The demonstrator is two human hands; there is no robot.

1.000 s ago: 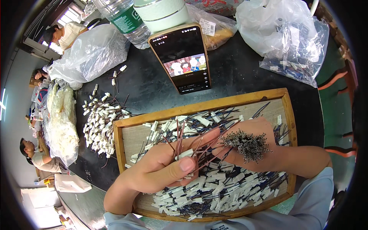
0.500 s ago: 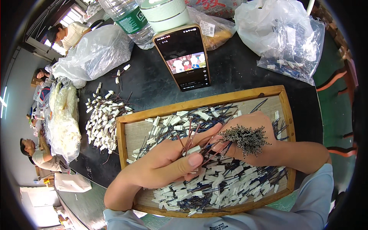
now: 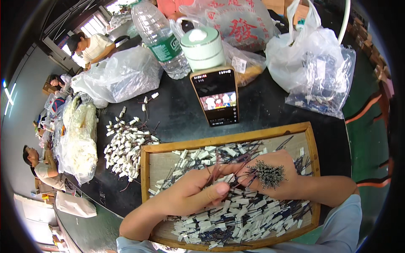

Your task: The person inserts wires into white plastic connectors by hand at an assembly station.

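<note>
My left hand [image 3: 185, 196] pinches a white wire connector [image 3: 228, 178] between thumb and fingers, with several reddish-brown wires [image 3: 216, 170] rising above the fingers. Right beside it, my right hand [image 3: 276, 157] is wrapped round a thick bundle of dark wires [image 3: 268, 175], whose metal-tipped ends point up toward me. The fingertips of both hands almost meet, and exactly where they touch is hard to make out. Both hands are above a shallow wooden-rimmed tray [image 3: 230, 138], which holds many loose white connectors with dark wires [image 3: 236, 215].
Left of the tray lies a heap of white connectors [image 3: 124, 152]. A phone [image 3: 217, 99] leans against a pale green cup [image 3: 203, 50], beside a water bottle [image 3: 162, 46]. Plastic bags [image 3: 318, 63] stand at the back right. Other people sit at the far left.
The view has tilted upward, so the table things sit lower in the picture. Both hands keep their grips, and the wires in my left hand look blurred and slightly shifted.
</note>
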